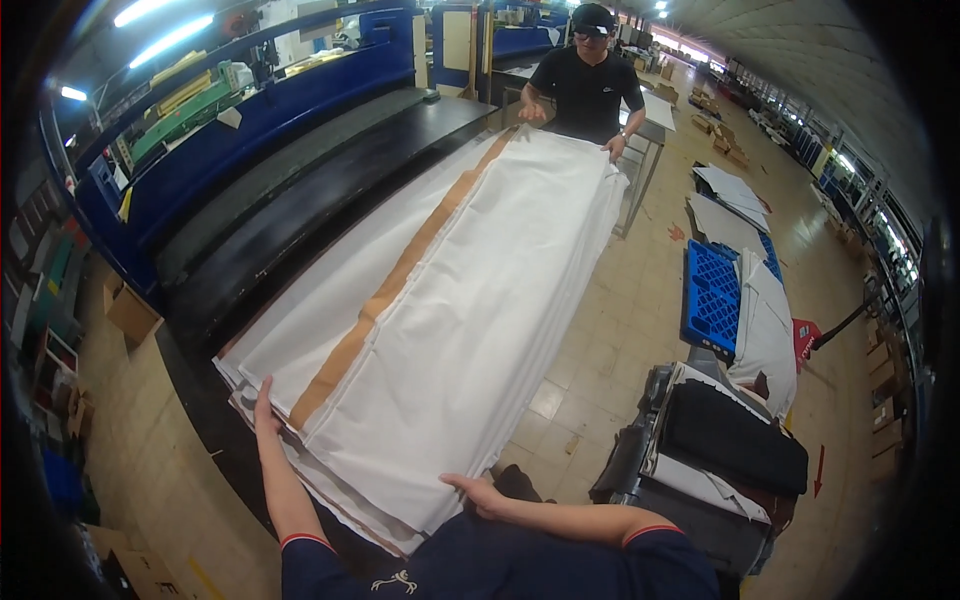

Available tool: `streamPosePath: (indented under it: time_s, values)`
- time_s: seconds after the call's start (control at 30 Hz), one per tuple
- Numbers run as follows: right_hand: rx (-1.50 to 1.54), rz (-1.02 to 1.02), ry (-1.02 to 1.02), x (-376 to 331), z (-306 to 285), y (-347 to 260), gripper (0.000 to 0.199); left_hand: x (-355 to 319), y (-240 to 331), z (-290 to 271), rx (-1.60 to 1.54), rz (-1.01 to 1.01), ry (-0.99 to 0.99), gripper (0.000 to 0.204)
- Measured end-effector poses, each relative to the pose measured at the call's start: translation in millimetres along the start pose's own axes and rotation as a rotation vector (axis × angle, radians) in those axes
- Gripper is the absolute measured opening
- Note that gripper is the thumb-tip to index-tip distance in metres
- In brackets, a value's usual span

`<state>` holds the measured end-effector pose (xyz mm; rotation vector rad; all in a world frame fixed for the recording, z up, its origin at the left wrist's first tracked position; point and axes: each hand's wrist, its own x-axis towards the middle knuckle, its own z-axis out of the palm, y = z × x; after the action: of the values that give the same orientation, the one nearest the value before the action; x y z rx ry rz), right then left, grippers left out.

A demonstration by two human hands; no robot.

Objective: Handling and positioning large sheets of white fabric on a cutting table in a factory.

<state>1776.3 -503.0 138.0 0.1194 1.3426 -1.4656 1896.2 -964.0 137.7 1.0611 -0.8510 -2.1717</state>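
A long, thick stack of white fabric sheets (pixel 470 290) stretches away from me, with a brown strip (pixel 385 285) running lengthwise along it. At the near left corner my left hand (pixel 266 408) grips the stack's edge, its thumb on top and the other fingers mostly hidden underneath. My right hand (pixel 480 495) holds the near right edge, thumb side lying on the white surface, the remaining fingers out of sight below. Across from me a person in a black shirt (pixel 583 92) has one hand on the far right corner and the other raised above the far left corner.
Left of the stack is a blue machine (pixel 290 110) with a black bed (pixel 370 165) under part of the sheets. On the right stand a blue plastic pallet (pixel 712 295), a red pallet jack (pixel 805 338) and a pile of folded black and white material (pixel 735 435). A cardboard box (pixel 130 312) sits at left.
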Motion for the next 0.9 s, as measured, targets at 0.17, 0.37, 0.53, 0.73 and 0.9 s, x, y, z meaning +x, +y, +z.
streamPosePath:
  time_s: [0.17,0.37,0.53,0.73,0.9]
  values:
    - [-0.004,0.046,0.0,-4.8,5.3,-9.0,0.066,9.0,5.0,-15.5,0.057,0.097,0.007,0.055]
    - [-0.026,-0.054,0.02,-12.2,9.6,-16.2,0.065,23.2,-0.5,-20.9,-0.008,-0.006,0.003,0.057]
    - [-0.064,-0.077,-0.026,-19.4,19.9,-24.7,0.061,18.9,8.1,-24.7,0.078,0.069,0.073,0.059]
    - [0.099,-0.342,-0.135,-55.6,90.0,-134.1,0.05,-14.3,85.4,83.0,0.385,0.565,0.239,0.05]
    - [-0.107,-0.319,-0.108,-51.8,79.1,-89.8,0.046,-48.0,142.1,137.9,0.315,0.568,0.029,0.05]
